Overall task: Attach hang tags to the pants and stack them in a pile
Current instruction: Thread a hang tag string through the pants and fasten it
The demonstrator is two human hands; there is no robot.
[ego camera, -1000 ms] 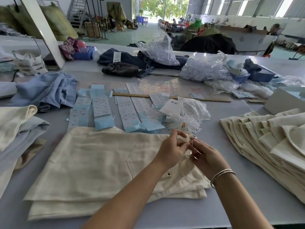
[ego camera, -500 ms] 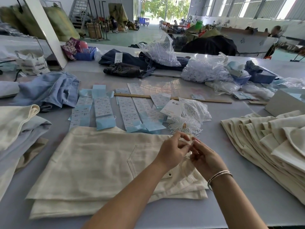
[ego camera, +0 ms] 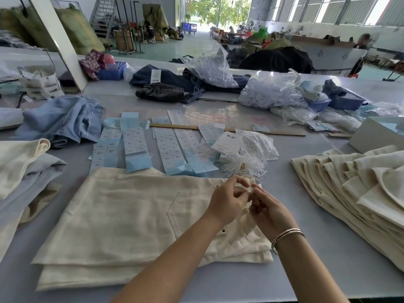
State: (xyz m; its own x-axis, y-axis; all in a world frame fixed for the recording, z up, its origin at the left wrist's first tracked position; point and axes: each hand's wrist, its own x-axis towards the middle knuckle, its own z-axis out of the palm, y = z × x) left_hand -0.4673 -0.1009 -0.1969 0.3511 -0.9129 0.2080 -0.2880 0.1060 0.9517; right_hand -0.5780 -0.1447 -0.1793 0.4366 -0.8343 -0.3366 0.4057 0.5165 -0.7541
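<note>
Folded cream pants [ego camera: 122,215] lie flat on the grey table in front of me, back pocket up. My left hand [ego camera: 227,200] pinches the cream waistband corner [ego camera: 244,182] at the pants' upper right. My right hand [ego camera: 269,211] meets it there, fingers curled and pinching something small and white; what exactly it is I cannot tell. Just beyond the hands lies a bundle of white tag strings [ego camera: 244,165] spilling from a clear bag, with a white hang tag [ego camera: 226,142] beside it. A pile of cream pants [ego camera: 354,186] is fanned out at the right.
Strips of blue-and-white size labels [ego camera: 135,147] lie in rows behind the pants, with a wooden ruler [ego camera: 229,130] past them. Light blue jeans [ego camera: 65,121] and more folded garments [ego camera: 19,167] sit left. Bags of white strings [ego camera: 269,92] and dark jeans [ego camera: 166,84] are farther back.
Both hands stay together at the waistband corner; the fingers have shifted slightly while working there. The pants have not moved.
</note>
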